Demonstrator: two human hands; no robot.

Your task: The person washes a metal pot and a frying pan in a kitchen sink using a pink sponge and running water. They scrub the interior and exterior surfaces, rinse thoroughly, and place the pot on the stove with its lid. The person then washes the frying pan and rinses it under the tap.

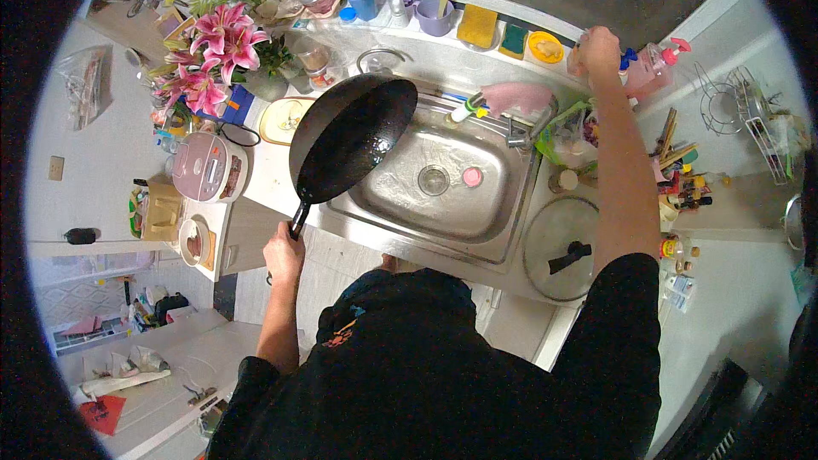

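Observation:
My left hand [285, 254] is closed around the handle of a black wok [351, 134], which is tilted over the left part of a stainless steel sink [441, 236]. My right hand [601, 48] reaches to the window ledge, at a small orange-brown item [577, 59] that it partly hides; whether it grips this cannot be told. Beside that hand are a yellow dish [545, 47] and a pink pump bottle [650, 67]. A round pink object [472, 177] lies in the sink by the drain [434, 180].
A glass lid [556, 268] lies on the counter to the right of the sink. A pink cloth [516, 99] hangs near the faucet [521, 134]. Sponges [477, 25] and cups line the ledge. To the left stand a pink rice cooker [201, 166] and pink lilies [227, 45].

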